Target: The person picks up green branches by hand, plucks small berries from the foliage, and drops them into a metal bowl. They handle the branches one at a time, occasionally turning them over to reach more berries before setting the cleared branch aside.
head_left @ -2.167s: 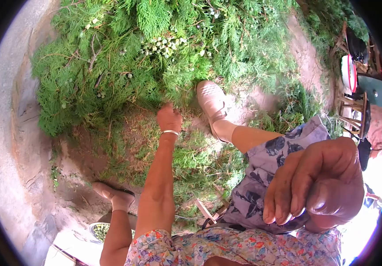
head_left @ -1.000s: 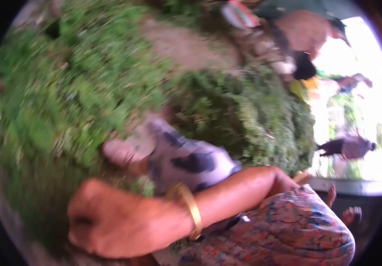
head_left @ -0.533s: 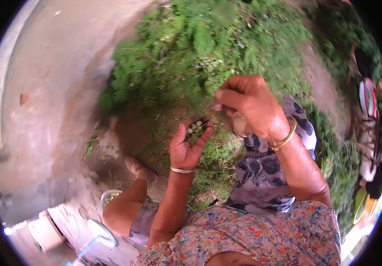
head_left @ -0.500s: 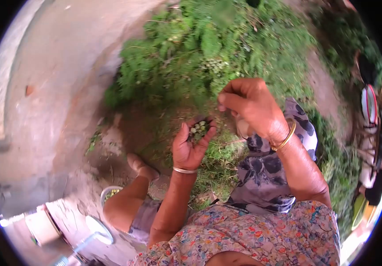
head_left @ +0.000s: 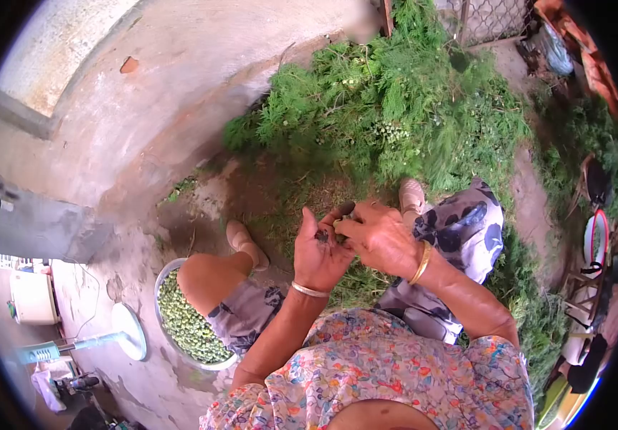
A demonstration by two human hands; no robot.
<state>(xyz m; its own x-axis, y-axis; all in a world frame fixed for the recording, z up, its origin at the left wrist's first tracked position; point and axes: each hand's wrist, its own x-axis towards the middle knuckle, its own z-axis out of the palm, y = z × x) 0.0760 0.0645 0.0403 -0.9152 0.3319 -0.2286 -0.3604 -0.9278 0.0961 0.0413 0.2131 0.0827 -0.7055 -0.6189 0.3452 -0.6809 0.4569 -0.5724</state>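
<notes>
My left hand (head_left: pixel 321 254) is palm up, with dark stains on the palm and a silver bangle at the wrist. Its fingers curl around a few small green cones (head_left: pixel 340 223), mostly hidden by my right hand. My right hand (head_left: pixel 381 240), with a gold bangle, reaches across to the left fingertips. Its thumb and forefinger are pinched together at the cones; what lies between them is too small to make out. Beyond both hands lies a large heap of feathery green branches (head_left: pixel 352 100) bearing pale green cone clusters (head_left: pixel 393 133).
A round tub (head_left: pixel 161 315) filled with similar small green cones stands beside my left knee. A white and pale-blue standing fan (head_left: pixel 130 331) is at the lower left. More cut greenery (head_left: pixel 538 315) lies along the right. A wall and concrete surface (head_left: pixel 173 93) border the upper left.
My right hand has come down and left to meet my left hand. The cones that showed in my left palm are now mostly covered. The view has shifted, revealing more of the tub.
</notes>
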